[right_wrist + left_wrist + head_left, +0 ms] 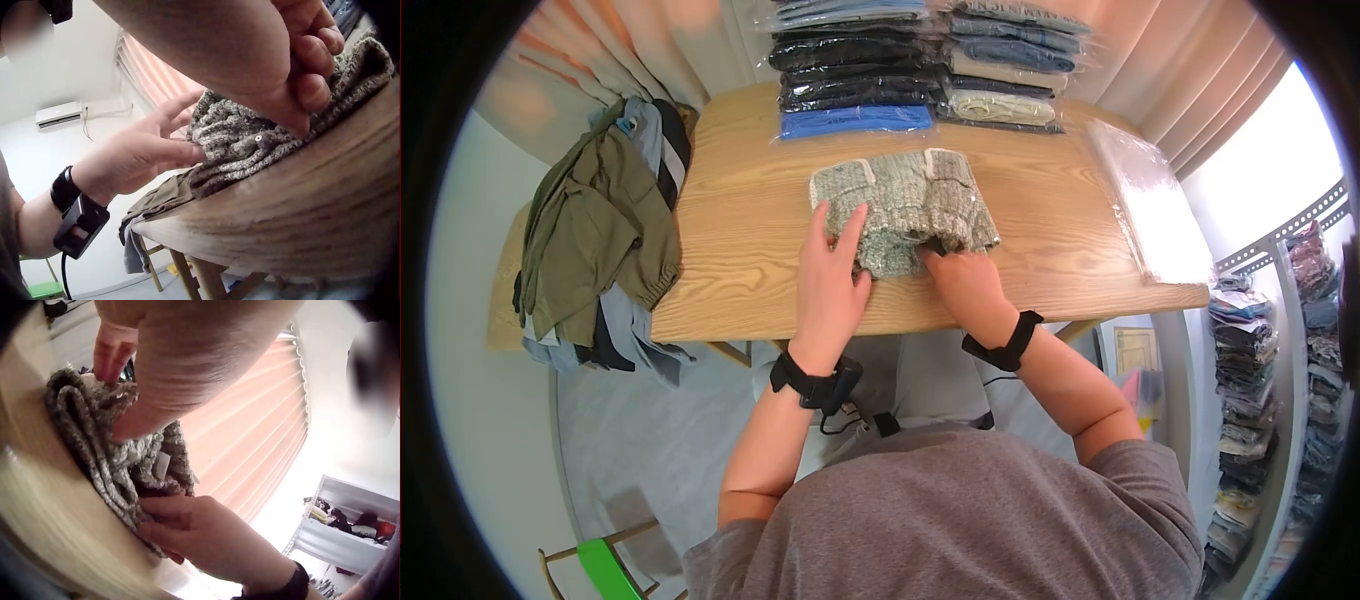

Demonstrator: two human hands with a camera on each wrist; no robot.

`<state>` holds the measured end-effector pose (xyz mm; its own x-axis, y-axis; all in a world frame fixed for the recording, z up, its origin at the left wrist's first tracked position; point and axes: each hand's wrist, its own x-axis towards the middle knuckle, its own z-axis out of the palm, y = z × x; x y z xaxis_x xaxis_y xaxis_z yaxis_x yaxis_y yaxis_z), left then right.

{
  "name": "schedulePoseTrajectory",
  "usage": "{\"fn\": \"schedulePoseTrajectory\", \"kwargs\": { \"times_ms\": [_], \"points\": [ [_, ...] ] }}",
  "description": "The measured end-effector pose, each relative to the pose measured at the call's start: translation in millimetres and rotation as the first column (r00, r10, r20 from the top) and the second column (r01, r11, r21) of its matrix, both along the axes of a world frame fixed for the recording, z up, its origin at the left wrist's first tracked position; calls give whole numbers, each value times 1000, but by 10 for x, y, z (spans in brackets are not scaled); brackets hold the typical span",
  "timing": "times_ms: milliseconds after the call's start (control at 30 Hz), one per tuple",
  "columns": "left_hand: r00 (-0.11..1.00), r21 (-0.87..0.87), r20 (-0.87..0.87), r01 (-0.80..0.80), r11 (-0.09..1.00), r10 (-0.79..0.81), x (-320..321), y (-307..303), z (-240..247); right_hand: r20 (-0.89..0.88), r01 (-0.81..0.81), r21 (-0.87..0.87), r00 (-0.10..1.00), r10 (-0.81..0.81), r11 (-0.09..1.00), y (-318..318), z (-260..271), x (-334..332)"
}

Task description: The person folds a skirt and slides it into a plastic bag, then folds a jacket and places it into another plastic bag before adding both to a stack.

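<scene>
A folded grey-green knit cardigan with white-edged pocket flaps lies near the front edge of the wooden table. My left hand rests on its left part, fingers spread and fairly straight, thumb by the near edge. At the near right edge, my right hand pinches the knit between thumb and curled fingers. The right wrist view shows a small button beside that hand. In the left wrist view, folded layers stand up in loops and a white label peeks out between the hands.
Bagged folded clothes stand in two stacks, a left stack and a right stack, at the table's back. Loose clothes are heaped at left. Clear plastic bags lie at right. Beyond are clothes shelves and a green chair.
</scene>
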<state>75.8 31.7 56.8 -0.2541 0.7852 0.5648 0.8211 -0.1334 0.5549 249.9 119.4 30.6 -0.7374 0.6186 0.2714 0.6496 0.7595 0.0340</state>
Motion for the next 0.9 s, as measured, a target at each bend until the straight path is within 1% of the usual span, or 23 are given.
{"fn": "schedulePoseTrajectory", "kwargs": {
  "times_ms": [67, 100, 167, 200, 267, 300, 367, 400, 467, 500, 567, 600, 667, 700, 767, 800, 833, 867, 900],
  "points": [
    [988, -103, -130, 71, 992, -84, -72, 61, 6, 11, 22, -37, 1000, -22, 999, 6, -24, -16],
    [987, -102, -133, 73, 992, -87, -91, 93, -5, 8, 25, -35, 1000, -25, 999, 15, -44, -14],
    [992, -170, -62, 96, 981, -108, -119, 163, -27, -6, 18, -9, 1000, -18, 1000, 29, -75, -11],
    [991, -167, -67, 102, 981, -114, -141, 201, -12, -11, 24, -6, 1000, -24, 1000, 22, -55, -10],
    [971, -193, 179, 195, 962, -161, -184, 259, 23, 8, 34, -47, 999, -34, 998, -2, -8, -19],
    [971, -193, 175, 196, 961, -163, -143, 264, 80, 3, 36, -47, 999, -36, 998, 2, -9, -23],
    [926, -151, 355, 196, 969, -132, -28, 250, 200, 38, 49, -74, 998, -47, 996, 4, -32, -34],
    [926, -154, 355, 196, 968, -131, -43, 252, 94, 38, 50, -77, 998, -47, 996, 0, -54, -27],
    [972, -154, 193, 168, 974, -137, -82, 270, -193, -53, 18, -100, 998, -23, 995, 22, -76, 2],
    [972, -153, 188, 172, 973, -143, -78, 253, -190, -58, 23, -98, 998, -28, 995, 12, -60, 20],
    [987, -141, 96, 144, 980, -131, -84, 215, -183, -129, 13, -247, 991, -46, 969, -47, -17, 67],
    [987, -141, 95, 145, 979, -132, -90, 219, -179, -131, 14, -247, 990, -47, 969, -46, 72, 98],
    [990, -141, 55, 137, 981, -130, -86, 211, -184, -366, -49, -287, 928, -63, 957, -28, 343, 170],
    [990, -145, 58, 136, 980, -129, -75, 197, -184, -364, -49, -291, 929, -63, 956, -18, 458, 178],
    [987, -166, 108, 138, 976, -121, -42, 188, -164, -527, 120, -104, 835, -157, 987, 32, 631, 194],
    [986, -165, 107, 145, 976, -128, -41, 194, -169, -528, 127, -103, 834, -162, 987, 91, 585, 202],
    [990, -148, 69, 129, 981, -120, -46, 204, -177, -510, 83, -269, 833, -215, 959, 177, 489, 206],
    [994, -131, 32, 112, 985, -108, -49, 206, -180, -482, 37, -429, 836, -263, 903, 239, 409, 211],
    [994, -128, 32, 112, 985, -108, -43, 196, -171, -482, 37, -426, 836, -261, 904, 260, 378, 213]
  ]
}}
